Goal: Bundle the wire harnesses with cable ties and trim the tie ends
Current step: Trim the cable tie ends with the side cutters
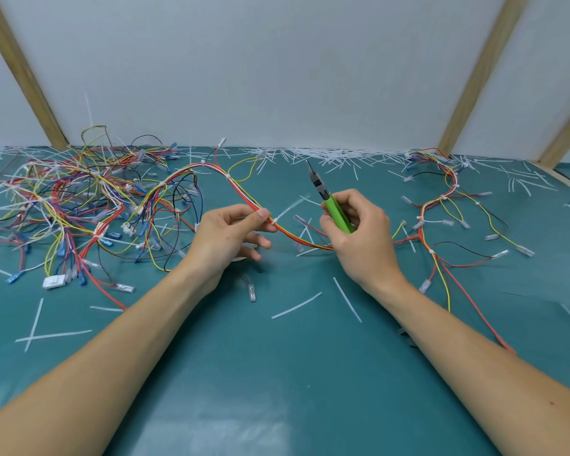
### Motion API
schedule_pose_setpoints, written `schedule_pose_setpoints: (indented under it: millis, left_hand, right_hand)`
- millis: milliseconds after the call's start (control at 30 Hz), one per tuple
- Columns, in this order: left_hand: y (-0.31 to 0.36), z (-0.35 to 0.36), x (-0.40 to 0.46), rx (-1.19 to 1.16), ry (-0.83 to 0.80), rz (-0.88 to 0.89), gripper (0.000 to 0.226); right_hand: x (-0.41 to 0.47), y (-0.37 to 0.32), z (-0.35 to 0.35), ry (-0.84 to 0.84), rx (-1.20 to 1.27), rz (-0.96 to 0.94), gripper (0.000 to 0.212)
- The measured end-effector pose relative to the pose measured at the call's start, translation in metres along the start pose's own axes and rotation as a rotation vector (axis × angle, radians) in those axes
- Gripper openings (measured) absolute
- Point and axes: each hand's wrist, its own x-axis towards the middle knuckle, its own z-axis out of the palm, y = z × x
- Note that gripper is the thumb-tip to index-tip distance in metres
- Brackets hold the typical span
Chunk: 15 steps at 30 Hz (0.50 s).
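A wire harness of red, yellow and white wires runs from the pile at the left across the middle of the table. My left hand pinches it just left of a white cable tie, whose long free tail sticks up to the right. My right hand grips green-handled cutters, jaws pointing up and away, a little right of the tie tail. The harness passes under my right hand.
A tangled pile of harnesses fills the left of the teal mat. Another tied harness lies at the right. Cut tie ends are strewn along the back wall and over the mat. Wooden frame posts stand behind.
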Motion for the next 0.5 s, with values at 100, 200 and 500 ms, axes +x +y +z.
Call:
schedule_pose_setpoints:
  millis: [100, 200, 500]
  left_hand:
    - [-0.0009, -0.0001, 0.0014, -0.002, 0.011, -0.009, 0.025]
    - [-0.0016, -0.0002, 0.0018, -0.005, 0.01, -0.013, 0.025]
    - [-0.0011, 0.0001, 0.0014, 0.024, 0.014, -0.018, 0.024]
  right_hand:
    - [-0.0005, 0.0005, 0.0012, -0.013, -0.008, 0.005, 0.006]
    - [-0.0005, 0.0007, 0.0013, -0.017, -0.009, 0.01, 0.006]
    - [0.002, -0.0015, -0.0033, 0.009, 0.057, 0.097, 0.014]
